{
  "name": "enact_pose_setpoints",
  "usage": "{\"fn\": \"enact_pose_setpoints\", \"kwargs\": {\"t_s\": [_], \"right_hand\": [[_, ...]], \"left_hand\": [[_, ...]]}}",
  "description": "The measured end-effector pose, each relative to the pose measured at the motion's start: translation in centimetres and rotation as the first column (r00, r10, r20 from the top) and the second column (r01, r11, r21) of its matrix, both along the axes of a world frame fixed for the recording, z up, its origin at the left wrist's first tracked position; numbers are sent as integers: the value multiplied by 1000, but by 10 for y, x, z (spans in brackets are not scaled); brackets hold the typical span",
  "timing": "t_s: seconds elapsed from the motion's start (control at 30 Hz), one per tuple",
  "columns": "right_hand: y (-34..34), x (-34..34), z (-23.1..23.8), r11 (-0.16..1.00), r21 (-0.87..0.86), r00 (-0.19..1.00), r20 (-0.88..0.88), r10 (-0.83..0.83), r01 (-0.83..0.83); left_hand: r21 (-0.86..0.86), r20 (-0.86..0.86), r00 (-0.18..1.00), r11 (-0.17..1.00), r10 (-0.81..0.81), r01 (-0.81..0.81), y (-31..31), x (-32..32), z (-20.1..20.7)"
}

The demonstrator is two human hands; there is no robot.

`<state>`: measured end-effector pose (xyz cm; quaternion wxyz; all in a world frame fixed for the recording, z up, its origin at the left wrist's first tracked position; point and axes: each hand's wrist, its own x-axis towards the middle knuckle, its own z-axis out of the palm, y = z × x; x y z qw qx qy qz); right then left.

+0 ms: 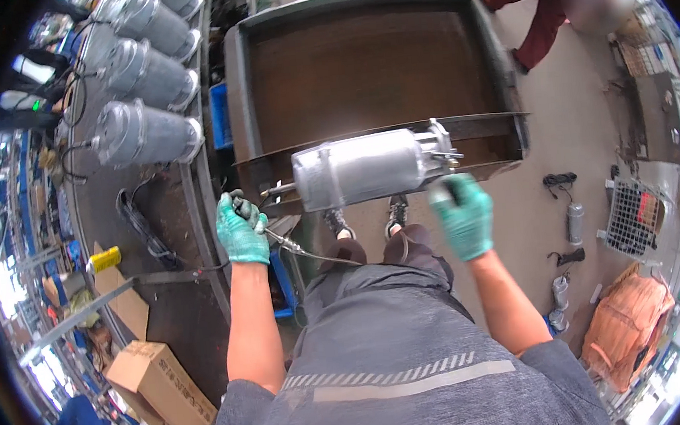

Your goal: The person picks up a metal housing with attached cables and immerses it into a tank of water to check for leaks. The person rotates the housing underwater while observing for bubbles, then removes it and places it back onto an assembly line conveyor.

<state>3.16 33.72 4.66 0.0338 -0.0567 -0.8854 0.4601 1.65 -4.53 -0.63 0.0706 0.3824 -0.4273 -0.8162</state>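
A silvery metal cylinder [364,167] with a ribbed, bolted right end lies sideways across the near side of a large metal tray. A thin rod with a brass-coloured part [277,190] sticks out of its left end. My left hand [241,230], in a green glove with dark fingertips, is closed around a thin hose near its metal fitting [285,242], just below that rod. From the fitting the hose runs right, in front of my waist. My right hand [463,215], gloved alike and smeared by motion, is just below the cylinder's right end; its grip cannot be made out.
The deep brown tray [369,74] stands ahead of me. Several similar cylinders [150,131] line the bench on the left, near a coiled black cable [146,228] and a cardboard box [162,390]. A person [532,13] is at the far right. Floor items include a wire crate [633,217] and an orange bundle [627,326].
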Motion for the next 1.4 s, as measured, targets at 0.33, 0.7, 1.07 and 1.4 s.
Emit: {"fn": "enact_pose_setpoints", "kwargs": {"t_s": [0.33,0.7,1.07,1.4], "right_hand": [[44,-57,-86,904,-361,973,-89,212,-230],[18,-74,-100,969,-205,983,-147,107,-137],[17,-76,-96,982,-70,979,-119,165,-174],[15,-77,-96,987,-76,984,-118,132,-142]], "left_hand": [[12,312,879,926,-361,376,-47,-13,-68],[60,357,797,864,-487,501,-37,-28,-55],[-37,435,760,834,-483,551,-26,-29,-50],[-30,456,753,838,-474,546,-22,-32,-50]]}}
